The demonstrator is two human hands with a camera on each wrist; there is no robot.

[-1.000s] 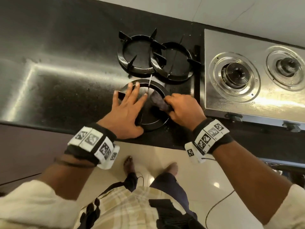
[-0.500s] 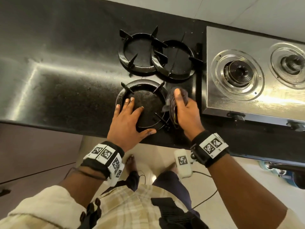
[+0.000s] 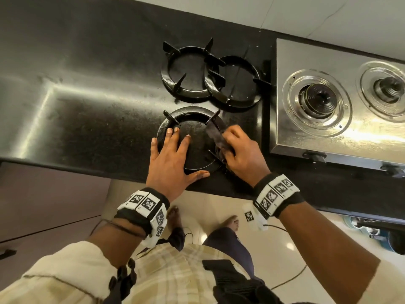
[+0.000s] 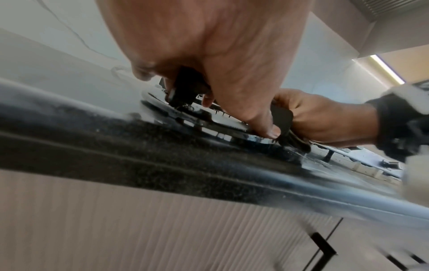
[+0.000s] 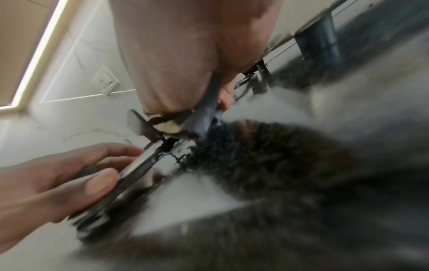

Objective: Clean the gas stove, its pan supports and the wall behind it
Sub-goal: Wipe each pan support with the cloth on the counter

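A black pan support [image 3: 188, 116] lies on the dark counter [image 3: 87, 119] near its front edge. My left hand [image 3: 173, 154] rests flat on its left side with fingers spread and the thumb at the front rim. My right hand [image 3: 238, 152] grips a dark cloth [image 3: 215, 137] and presses it on the support's right rim, also seen in the left wrist view as the cloth [image 4: 282, 117]. Two more black pan supports [image 3: 189, 71] [image 3: 235, 81] overlap behind it. The steel gas stove [image 3: 341, 126] stands to the right with its burners [image 3: 317, 99] bare.
A pale tiled wall [image 3: 285, 14] runs behind the counter and stove. Stove knobs [image 3: 315, 156] stick out at the stove's front. The counter's front edge [image 3: 76, 167] is just under my wrists, with floor and my feet below. A cabinet front [image 4: 162, 229] is under the counter.
My right hand has slid the cloth back from the support's outer right side onto its right rim. My left hand stays pressed on the support, fingers spread wider.
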